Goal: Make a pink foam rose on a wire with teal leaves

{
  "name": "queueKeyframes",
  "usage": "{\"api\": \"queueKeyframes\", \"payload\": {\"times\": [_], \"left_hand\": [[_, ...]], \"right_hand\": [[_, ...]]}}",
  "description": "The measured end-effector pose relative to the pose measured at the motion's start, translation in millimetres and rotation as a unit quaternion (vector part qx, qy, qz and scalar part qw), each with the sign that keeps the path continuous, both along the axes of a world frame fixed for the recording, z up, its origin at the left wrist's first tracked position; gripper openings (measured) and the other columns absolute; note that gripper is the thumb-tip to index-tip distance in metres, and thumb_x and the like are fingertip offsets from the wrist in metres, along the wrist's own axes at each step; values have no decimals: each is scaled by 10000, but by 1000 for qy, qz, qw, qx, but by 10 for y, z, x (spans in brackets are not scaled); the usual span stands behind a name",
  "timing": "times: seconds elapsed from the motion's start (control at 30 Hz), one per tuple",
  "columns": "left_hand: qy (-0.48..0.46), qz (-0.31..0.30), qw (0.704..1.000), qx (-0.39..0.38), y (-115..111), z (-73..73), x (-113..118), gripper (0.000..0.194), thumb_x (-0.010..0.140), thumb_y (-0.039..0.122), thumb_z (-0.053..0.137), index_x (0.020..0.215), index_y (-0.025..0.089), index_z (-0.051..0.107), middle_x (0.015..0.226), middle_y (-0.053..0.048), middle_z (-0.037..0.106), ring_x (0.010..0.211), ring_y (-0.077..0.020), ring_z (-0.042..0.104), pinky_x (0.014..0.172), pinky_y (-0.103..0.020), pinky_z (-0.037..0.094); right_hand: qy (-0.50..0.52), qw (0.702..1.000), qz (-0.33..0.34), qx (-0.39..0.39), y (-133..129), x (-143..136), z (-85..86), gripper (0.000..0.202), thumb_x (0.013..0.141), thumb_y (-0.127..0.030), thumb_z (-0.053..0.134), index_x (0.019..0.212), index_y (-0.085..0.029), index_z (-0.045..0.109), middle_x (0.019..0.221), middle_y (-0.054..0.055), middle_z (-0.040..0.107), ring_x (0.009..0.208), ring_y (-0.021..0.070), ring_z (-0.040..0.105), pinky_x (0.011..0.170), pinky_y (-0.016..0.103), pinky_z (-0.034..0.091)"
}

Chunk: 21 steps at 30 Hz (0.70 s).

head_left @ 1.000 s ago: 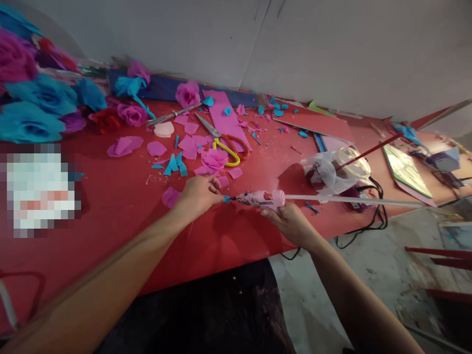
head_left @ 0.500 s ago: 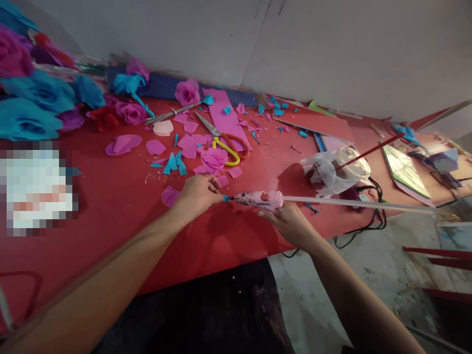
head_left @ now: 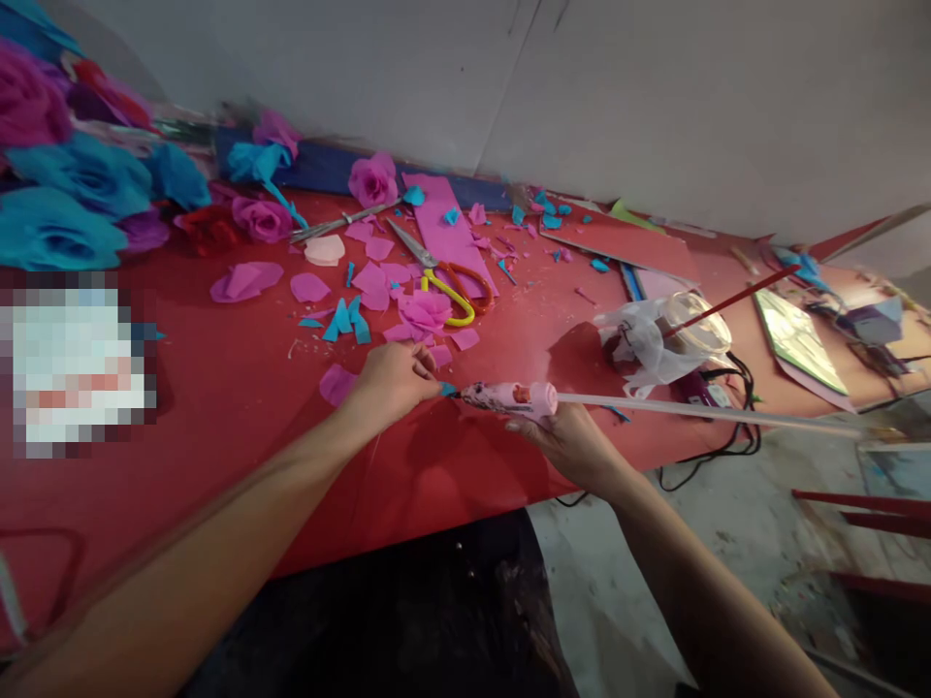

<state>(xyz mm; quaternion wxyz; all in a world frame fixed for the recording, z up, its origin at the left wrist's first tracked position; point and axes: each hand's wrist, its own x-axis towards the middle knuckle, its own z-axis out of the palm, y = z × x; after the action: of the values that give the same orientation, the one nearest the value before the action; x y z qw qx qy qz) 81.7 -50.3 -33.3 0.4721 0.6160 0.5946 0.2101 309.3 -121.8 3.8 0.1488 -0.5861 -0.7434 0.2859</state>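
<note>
My left hand (head_left: 401,378) pinches a small blue paper piece (head_left: 446,389) between thumb and fingers. Touching or nearly touching that piece is the dark nozzle of a pink glue gun (head_left: 509,398). My right hand (head_left: 567,436) is wrapped round the gun's handle, and a long whitish glue stick (head_left: 655,403) runs out of its back to the right. Just beyond my hands lie scissors (head_left: 451,281) with yellow and orange handles, pink petals (head_left: 372,287) and blue scraps (head_left: 347,320).
Paper flowers (head_left: 87,174) are piled at the left, near a blurred white object (head_left: 73,368). A plastic bag with a container (head_left: 647,339) stands to the right, beside black cables (head_left: 746,397). Pink paper (head_left: 451,233) lies on the red table (head_left: 218,417).
The gun's nozzle has tilted slightly, and the back end of the glue stick sits a little lower. Both hands keep their holds and have hardly moved.
</note>
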Motion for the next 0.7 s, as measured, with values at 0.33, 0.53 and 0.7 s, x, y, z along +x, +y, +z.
{"api": "queueKeyframes", "payload": {"times": [0.33, 0.53, 0.7], "left_hand": [[-154, 61, 985, -58, 0, 48, -34, 236, 546, 177, 752, 679, 177, 557, 634, 8, 612, 631, -142, 585, 599, -267, 435], [-261, 100, 958, -66, 62, 373, -297, 293, 525, 172, 767, 729, 160, 556, 672, 28, 588, 656, -98, 555, 660, -244, 455], [-264, 71, 962, -19, 70, 550, -541, 322, 540, 206, 788, 760, 164, 556, 721, 21, 593, 691, -98, 566, 689, -243, 465]], "right_hand": [[-73, 992, -21, 100, 219, 219, 98, 302, 964, -383, 386, 1036, -204, 619, 958, 91, 675, 991, 241, 627, 876, 356, 485], [-335, 928, -45, 156, 810, 154, -52, 292, 929, -240, 376, 1070, -67, 564, 1025, 214, 618, 907, 287, 601, 789, 393, 467], [-410, 900, -51, 139, 962, 52, 73, 251, 816, -140, 494, 1003, -74, 649, 1099, 248, 611, 1051, 378, 539, 846, 501, 411]]}}
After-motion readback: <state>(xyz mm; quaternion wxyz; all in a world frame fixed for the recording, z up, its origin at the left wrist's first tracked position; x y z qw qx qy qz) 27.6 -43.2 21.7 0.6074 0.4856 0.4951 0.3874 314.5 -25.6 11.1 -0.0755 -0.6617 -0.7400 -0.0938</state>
